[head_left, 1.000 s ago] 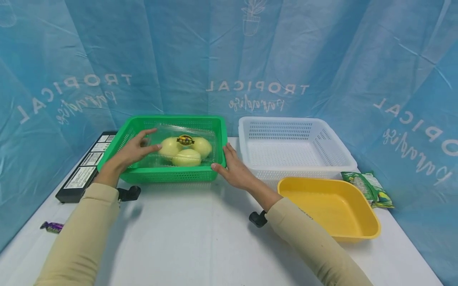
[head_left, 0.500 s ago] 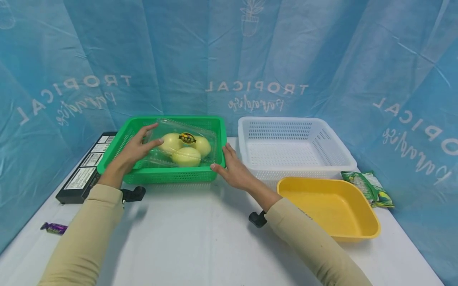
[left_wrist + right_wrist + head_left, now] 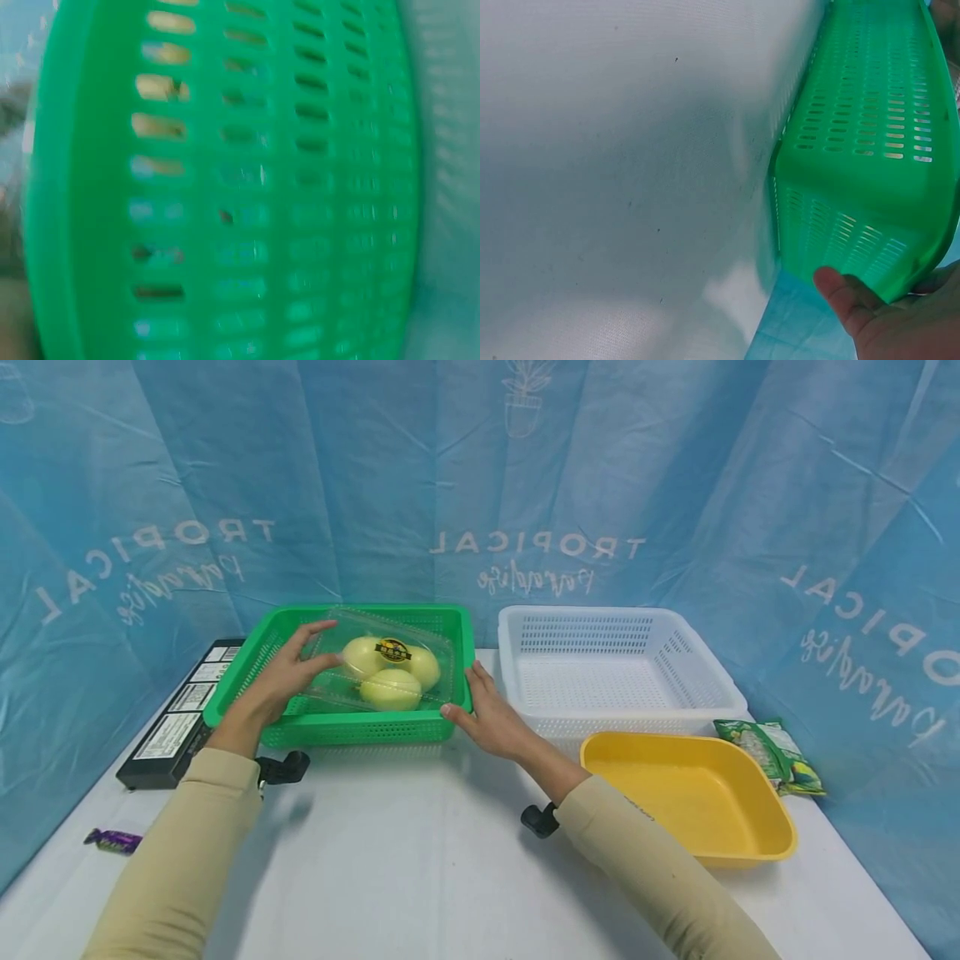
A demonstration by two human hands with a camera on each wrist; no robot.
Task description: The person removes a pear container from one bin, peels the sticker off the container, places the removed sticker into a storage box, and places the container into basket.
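Observation:
In the head view, a green slotted basket [image 3: 360, 728] stands at the back left of the white table. Inside it sits a clear plastic fruit box [image 3: 435, 642] with a dark label and three pale yellow-green round fruits [image 3: 391, 690]. My left hand [image 3: 281, 681] holds the box's left end between thumb and fingers, with that end turned up and back. At the basket's front right corner, my right hand [image 3: 491, 714] grips the rim, its thumb [image 3: 838, 294] against the outer wall in the right wrist view. The left wrist view shows mostly the basket wall [image 3: 277, 195], blurred.
A white slotted basket [image 3: 626, 714] stands right of the green one. Before it lies a yellow tub [image 3: 686, 802], with green packets [image 3: 776, 756] at its right. A black box with white labels [image 3: 176, 718] and a purple-wrapped candy [image 3: 112, 841] are at the left.
The left end of the fruit box has moved up and back with my left hand, so the box now slants. The right hand has stayed at the basket corner.

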